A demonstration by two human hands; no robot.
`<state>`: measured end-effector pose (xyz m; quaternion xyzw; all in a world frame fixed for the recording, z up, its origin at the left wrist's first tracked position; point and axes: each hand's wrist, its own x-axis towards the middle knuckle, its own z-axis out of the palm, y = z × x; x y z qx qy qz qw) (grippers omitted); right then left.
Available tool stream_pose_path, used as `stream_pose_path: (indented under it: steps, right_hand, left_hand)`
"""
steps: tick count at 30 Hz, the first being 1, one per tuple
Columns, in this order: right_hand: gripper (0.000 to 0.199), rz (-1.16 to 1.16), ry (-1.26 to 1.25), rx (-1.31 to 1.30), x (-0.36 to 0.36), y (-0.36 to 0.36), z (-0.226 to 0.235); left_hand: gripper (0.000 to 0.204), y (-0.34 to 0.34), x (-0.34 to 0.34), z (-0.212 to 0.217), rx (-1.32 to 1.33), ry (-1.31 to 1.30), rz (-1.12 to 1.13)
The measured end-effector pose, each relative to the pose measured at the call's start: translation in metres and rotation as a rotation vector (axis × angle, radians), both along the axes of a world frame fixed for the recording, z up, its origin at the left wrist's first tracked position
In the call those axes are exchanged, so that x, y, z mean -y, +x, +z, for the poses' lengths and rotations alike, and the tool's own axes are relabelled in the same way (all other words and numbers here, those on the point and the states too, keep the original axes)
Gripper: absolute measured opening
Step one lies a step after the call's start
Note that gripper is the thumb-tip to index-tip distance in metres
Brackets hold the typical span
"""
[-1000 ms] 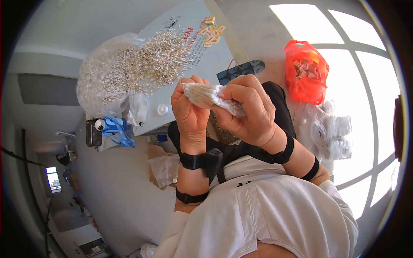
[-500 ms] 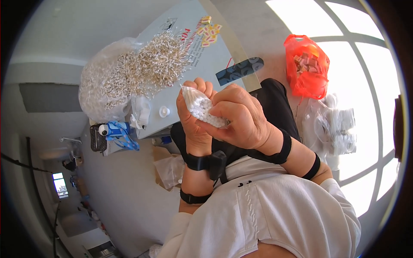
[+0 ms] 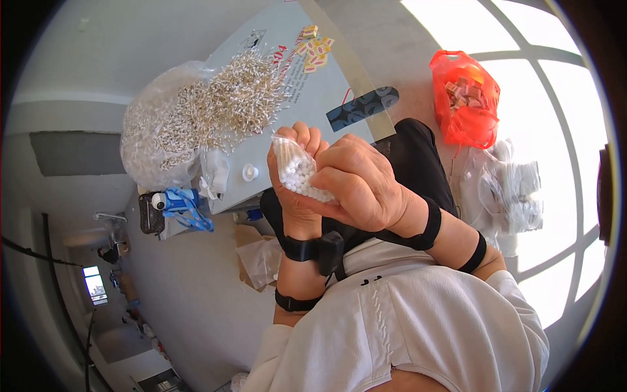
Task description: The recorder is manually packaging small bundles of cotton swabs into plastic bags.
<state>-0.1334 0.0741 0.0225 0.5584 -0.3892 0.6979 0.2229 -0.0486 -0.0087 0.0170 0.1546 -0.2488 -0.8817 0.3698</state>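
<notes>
A small clear plastic bag packed with cotton swabs is held up in front of my body, the white tips facing me. My left hand is wrapped round the bag from behind and the left side. My right hand pinches the bag's near right edge, thumb below and curled fingers above. On the table beyond lies a big heap of loose cotton swabs, spilling from a large clear plastic bag.
Small yellow-and-white cards lie on the table's far end, near a dark patterned strip. A white round cap and a blue strapped object sit near the left edge. On the floor, right, are a red bag and clear plastic packs.
The bag of swabs has tilted slightly and shifted a little left, with its top edge standing up more. My right hand has moved slightly left and down with it.
</notes>
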Motion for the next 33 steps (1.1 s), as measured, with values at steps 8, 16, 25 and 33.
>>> stream_pose_path:
  steps: [8,16,25,33]
  right_hand:
    - [0.032,-0.045,0.049,-0.018,-0.002,0.0,0.001]
    - [0.029,-0.074,0.107,0.108,-0.001,0.001,0.008]
    - [0.02,0.299,0.434,0.687,-0.004,-0.017,-0.013]
    - [0.021,0.55,0.417,1.006,0.0,-0.02,-0.019]
  left_hand:
    - [0.021,0.002,0.0,-0.002,-0.097,-0.212,-0.098]
    - [0.018,0.006,0.014,-0.021,-0.137,-0.188,-0.087]
    - [0.009,0.009,0.013,-0.007,-0.013,-0.243,0.135]
    - [0.005,0.005,0.008,0.006,0.157,-0.432,0.194]
